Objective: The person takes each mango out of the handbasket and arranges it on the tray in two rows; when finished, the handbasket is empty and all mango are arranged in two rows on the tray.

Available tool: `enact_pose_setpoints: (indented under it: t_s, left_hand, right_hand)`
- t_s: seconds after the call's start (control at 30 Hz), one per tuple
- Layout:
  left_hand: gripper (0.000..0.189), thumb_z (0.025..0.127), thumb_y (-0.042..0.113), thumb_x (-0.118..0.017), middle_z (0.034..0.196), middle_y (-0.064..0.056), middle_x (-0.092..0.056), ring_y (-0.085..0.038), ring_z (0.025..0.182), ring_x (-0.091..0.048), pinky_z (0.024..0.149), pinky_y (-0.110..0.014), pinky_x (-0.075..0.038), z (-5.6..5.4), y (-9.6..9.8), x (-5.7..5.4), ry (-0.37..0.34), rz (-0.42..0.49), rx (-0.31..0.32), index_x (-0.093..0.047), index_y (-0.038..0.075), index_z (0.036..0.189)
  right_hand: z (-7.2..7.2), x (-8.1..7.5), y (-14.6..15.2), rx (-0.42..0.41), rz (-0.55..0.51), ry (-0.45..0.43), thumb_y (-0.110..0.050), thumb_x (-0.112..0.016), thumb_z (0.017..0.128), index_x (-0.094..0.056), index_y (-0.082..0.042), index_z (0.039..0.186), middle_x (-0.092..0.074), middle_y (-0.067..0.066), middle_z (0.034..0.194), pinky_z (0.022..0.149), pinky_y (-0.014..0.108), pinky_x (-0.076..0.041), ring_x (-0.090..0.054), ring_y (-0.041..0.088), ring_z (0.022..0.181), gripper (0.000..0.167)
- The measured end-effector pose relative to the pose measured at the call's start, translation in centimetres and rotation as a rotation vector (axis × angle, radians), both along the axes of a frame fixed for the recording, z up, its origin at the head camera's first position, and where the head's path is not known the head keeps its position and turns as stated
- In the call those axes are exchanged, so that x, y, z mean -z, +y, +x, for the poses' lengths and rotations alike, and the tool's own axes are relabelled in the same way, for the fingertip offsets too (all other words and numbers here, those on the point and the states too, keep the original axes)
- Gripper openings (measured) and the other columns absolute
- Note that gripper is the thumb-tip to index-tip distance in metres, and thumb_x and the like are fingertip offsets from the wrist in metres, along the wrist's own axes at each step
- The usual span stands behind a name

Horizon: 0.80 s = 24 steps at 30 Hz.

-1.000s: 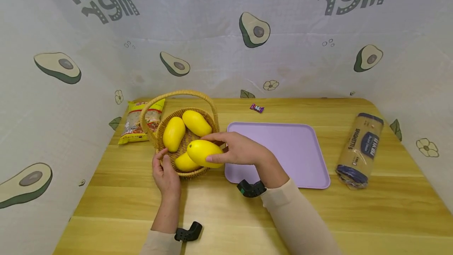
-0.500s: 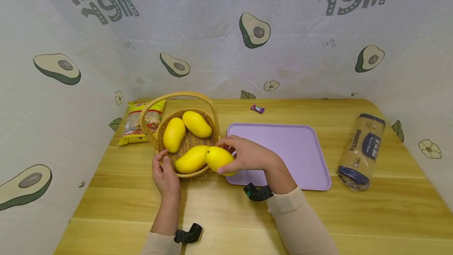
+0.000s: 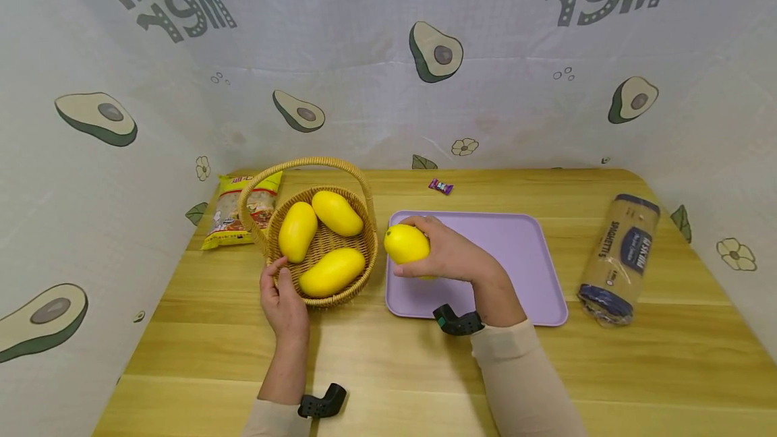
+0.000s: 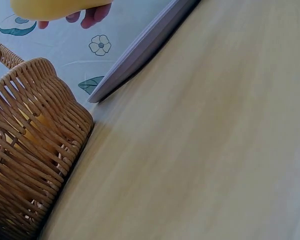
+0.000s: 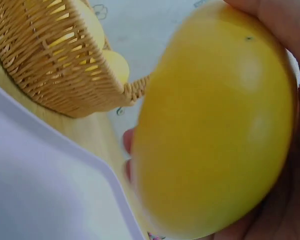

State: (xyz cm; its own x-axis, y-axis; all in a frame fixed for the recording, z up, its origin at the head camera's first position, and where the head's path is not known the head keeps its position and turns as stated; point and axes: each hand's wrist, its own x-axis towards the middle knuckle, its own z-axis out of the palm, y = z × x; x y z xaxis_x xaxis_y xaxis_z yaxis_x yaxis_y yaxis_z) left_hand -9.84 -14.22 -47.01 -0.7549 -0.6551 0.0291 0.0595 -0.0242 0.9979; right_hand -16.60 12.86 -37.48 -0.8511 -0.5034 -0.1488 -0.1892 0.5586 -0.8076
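Note:
A wicker basket (image 3: 328,301) with an arched handle stands at the left of the table. Three yellow mangoes lie in it: one at left (image 3: 298,231), one at the back (image 3: 337,213) and one in front (image 3: 332,272). At the basket's front left rim, my left hand (image 3: 286,309) holds it, with a fingertip over the edge and the thumb beside it. My right hand (image 3: 455,255) grips another mango (image 3: 405,243) between thumb and fingers, above the left part of the purple tray (image 3: 498,255). In the right wrist view this mango (image 5: 215,125) fills the palm.
A yellow food packet (image 3: 243,208) lies behind the basket at the left. A small purple wrapped candy (image 3: 440,186) sits behind the tray, and a spaghetti pack (image 3: 620,258) lies to its right. Avocado-printed cloth (image 3: 364,86) surrounds the table (image 3: 376,369).
My right hand has carried the mango out of the basket and rightwards to above the tray. The left hand stays at the basket's rim, and the other mangoes have not moved.

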Motion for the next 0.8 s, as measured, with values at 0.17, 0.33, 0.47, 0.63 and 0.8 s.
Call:
enact_pose_setpoints:
  t_s: [0.17, 0.33, 0.47, 0.63, 0.8]
  left_hand:
    - [0.029, 0.105, 0.017, -0.045, 0.151, -0.013, -0.051, -0.026, 0.155, -0.028, 0.128, -0.047, -0.019, 0.0, 0.0, 0.1, 0.006, 0.003, 0.001, -0.06, 0.0, 0.123]
    - [0.027, 0.105, 0.017, -0.046, 0.153, -0.014, -0.049, -0.028, 0.156, -0.025, 0.129, -0.049, -0.016, 0.0, 0.0, 0.0, 0.016, 0.019, 0.003, -0.06, 0.001, 0.121]
    - [0.028, 0.106, 0.017, -0.045, 0.151, -0.013, -0.05, -0.026, 0.156, -0.026, 0.129, -0.047, -0.017, 0.0, 0.0, 0.0, 0.013, 0.011, 0.006, -0.059, -0.001, 0.123]
    - [0.028, 0.105, 0.016, -0.045, 0.152, -0.014, -0.049, -0.027, 0.155, -0.027, 0.129, -0.048, -0.018, 0.0, 0.1, 0.1, 0.009, 0.007, -0.001, -0.059, -0.001, 0.122]
    - [0.026, 0.105, 0.015, -0.046, 0.145, -0.015, -0.054, -0.026, 0.151, -0.034, 0.126, -0.046, -0.023, -0.1, 0.1, 0.1, 0.028, 0.014, -0.019, -0.061, 0.0, 0.119]
  right_hand:
    - [-0.4, 0.1, 0.3, 0.088, 0.007, -0.019, -0.045, -0.083, 0.08, -0.044, -0.025, 0.144, -0.059, 0.009, 0.122, 0.078, 0.035, -0.053, -0.06, 0.027, 0.098, 0.078]
    - [-0.5, 0.3, 0.4, 0.131, -0.002, 0.006, -0.045, -0.078, 0.085, -0.04, -0.029, 0.147, -0.06, 0.012, 0.121, 0.077, 0.036, -0.053, -0.06, 0.03, 0.097, 0.074]
    - [-0.6, 0.6, 0.7, 0.135, -0.004, 0.053, -0.041, -0.066, 0.095, -0.034, -0.025, 0.15, -0.058, 0.018, 0.126, 0.078, 0.038, -0.052, -0.059, 0.033, 0.1, 0.066]
    - [-0.7, 1.0, 1.2, 0.112, -0.083, 0.066, -0.028, -0.052, 0.099, -0.028, -0.018, 0.153, -0.052, 0.023, 0.133, 0.087, 0.045, -0.049, -0.055, 0.036, 0.109, 0.06]
    - [-0.7, 1.2, 1.6, 0.085, -0.111, 0.027, -0.022, -0.046, 0.096, -0.025, -0.018, 0.153, -0.048, 0.022, 0.138, 0.092, 0.046, -0.045, -0.052, 0.037, 0.113, 0.061]
